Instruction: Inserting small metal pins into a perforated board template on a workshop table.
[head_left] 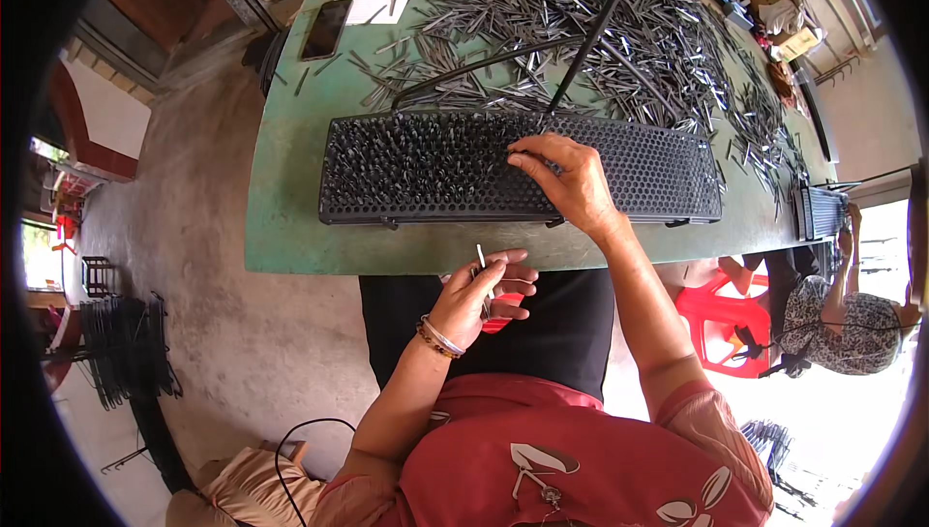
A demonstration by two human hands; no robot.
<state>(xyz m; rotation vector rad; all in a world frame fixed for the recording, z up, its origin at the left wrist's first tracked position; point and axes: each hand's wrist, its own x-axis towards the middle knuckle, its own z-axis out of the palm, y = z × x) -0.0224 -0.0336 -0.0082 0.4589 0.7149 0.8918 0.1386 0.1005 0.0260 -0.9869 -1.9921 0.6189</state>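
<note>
Right hand (571, 179) resting fingertips on black perforated tray (658, 179) lying across green counter (290, 169), grip not visibly clamped. Left hand (479, 300) pinching small metal pins (481, 258), grip together. Loose pins (619, 33) piling behind tray.

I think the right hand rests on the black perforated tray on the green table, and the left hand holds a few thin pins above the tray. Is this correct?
Not quite. The head view shows the left hand holding the thin pins below the green table edge, near the person's lap, not above the black perforated tray. The right hand does rest on the tray.
</note>
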